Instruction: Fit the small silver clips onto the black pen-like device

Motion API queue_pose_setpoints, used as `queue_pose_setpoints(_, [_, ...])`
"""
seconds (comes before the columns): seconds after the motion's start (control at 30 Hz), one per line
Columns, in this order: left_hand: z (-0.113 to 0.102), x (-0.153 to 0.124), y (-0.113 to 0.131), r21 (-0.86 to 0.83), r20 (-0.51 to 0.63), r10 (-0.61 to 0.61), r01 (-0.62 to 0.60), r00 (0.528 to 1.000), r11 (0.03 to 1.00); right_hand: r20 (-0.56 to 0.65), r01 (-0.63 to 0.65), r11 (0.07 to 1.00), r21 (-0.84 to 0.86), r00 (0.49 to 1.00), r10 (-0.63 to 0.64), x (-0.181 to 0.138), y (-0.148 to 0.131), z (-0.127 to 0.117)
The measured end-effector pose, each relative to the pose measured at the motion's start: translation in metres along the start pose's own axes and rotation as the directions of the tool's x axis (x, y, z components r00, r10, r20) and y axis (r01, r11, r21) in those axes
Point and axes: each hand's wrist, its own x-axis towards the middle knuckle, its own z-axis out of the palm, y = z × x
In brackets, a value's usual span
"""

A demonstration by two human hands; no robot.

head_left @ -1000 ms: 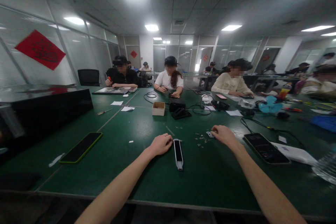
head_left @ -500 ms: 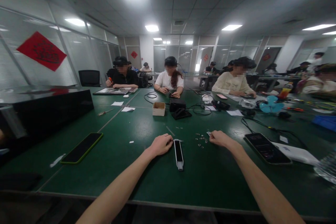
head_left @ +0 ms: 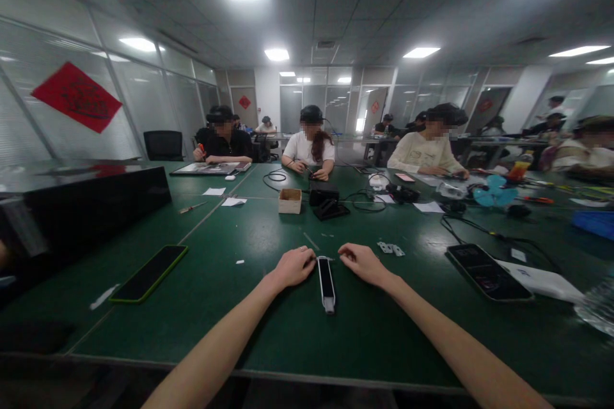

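Observation:
A slim white-framed device with a long black face (head_left: 327, 284) lies on the green table between my hands. My left hand (head_left: 295, 266) rests at its upper left end. The fingers are curled, with the fingertips at the device's edge; whether they grip anything is hidden. Just right of the same end is my right hand (head_left: 362, 262), its thumb and fingers drawn together. Anything in that pinch is too small to make out. Beyond my right hand lie small silvery plates (head_left: 391, 248). My right hand and wrist cover the spot where small loose pieces lay.
A green-edged phone (head_left: 149, 273) is on the left, near a large black box (head_left: 96, 208). To the right are another phone (head_left: 489, 271), a white packet (head_left: 542, 280) and cables. A small cardboard box (head_left: 290, 201) stands ahead. Several people sit across the table.
My right hand has moved left, from the silvery plates to the device's upper end. The plates now lie free on the table. My left hand and the device stay in place.

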Motion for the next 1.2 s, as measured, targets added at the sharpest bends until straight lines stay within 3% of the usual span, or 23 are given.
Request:
queue_pose_setpoints(0.17, [0.002,0.000,0.000,0.007,0.003,-0.014,0.014,1.000,1.000,-0.010,0.036,0.998,0.042,0.999,-0.036,-0.002,-0.014,0.009])
queue_pose_setpoints(0.67, [0.000,-0.001,0.000,-0.003,-0.001,-0.005,0.005,1.000,1.000,0.042,0.022,0.996,0.086,0.999,-0.026,-0.003,-0.013,0.010])
queue_pose_setpoints(1.2, [0.004,0.001,-0.002,0.008,-0.021,-0.001,0.002,1.000,1.000,-0.004,0.029,0.995,0.092,1.000,-0.029,0.000,-0.017,0.020])
